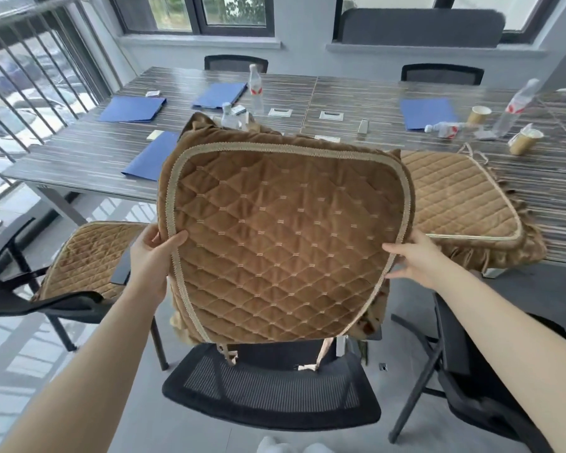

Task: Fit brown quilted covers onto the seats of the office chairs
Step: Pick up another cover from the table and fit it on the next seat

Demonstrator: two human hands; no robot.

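I hold a brown quilted cover point(285, 237) with beige trim up in the air, tilted toward me, above a black mesh office chair point(272, 390). My left hand point(152, 256) grips its left edge, thumb on the quilted face. My right hand point(415, 256) grips the right edge. Two ties hang from the cover's lower edge over the chair back. A second chair point(89, 253) at the left wears a brown cover on its seat. Another cover point(461, 204) lies on the table at the right.
The long striped table point(79, 158) carries blue folders point(133, 108), water bottles point(255, 88) and paper cups point(523, 140). A black folding chair point(464, 380) stands at the right. A metal railing point(23, 93) runs along the left. More chairs stand beyond the table.
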